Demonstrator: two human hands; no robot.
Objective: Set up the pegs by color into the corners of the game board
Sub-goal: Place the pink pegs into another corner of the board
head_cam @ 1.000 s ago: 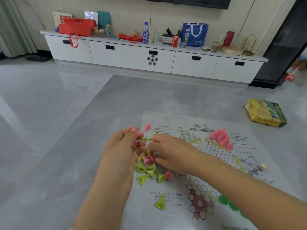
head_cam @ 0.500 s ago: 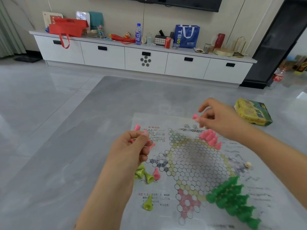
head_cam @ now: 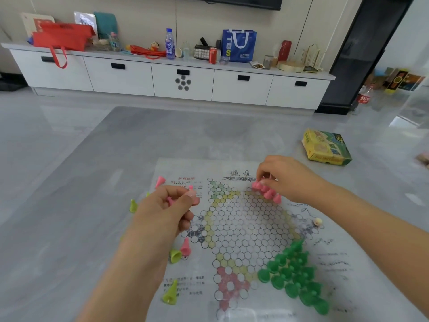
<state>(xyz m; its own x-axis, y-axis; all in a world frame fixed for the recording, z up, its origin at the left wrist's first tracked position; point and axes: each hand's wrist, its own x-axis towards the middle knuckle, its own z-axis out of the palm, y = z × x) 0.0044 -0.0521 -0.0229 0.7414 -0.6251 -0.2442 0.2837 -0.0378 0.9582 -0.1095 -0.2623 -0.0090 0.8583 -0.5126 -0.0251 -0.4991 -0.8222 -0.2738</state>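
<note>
A thin printed game board (head_cam: 243,228) with a star of round cells lies on the grey floor. My right hand (head_cam: 285,177) rests at the far right corner, its fingertips pinched on a pink peg in the row of pink pegs (head_cam: 267,192). My left hand (head_cam: 162,210) hovers over the board's left side, curled around several pink pegs. Dark green pegs (head_cam: 294,277) fill the near right corner. Loose pink pegs (head_cam: 185,247) and yellow-green pegs (head_cam: 170,293) lie by the left edge; some are hidden under my left hand.
A yellow-green game box (head_cam: 326,147) lies on the floor beyond the board to the right. A small cream bead (head_cam: 317,221) sits on the board's right edge. A long white cabinet (head_cam: 162,77) with bags and bottles runs along the far wall.
My right hand left the loose pile by my left hand, carried a pink peg across to the far right corner and lowered onto the pink row. My view shifted left, showing the green pegs.
</note>
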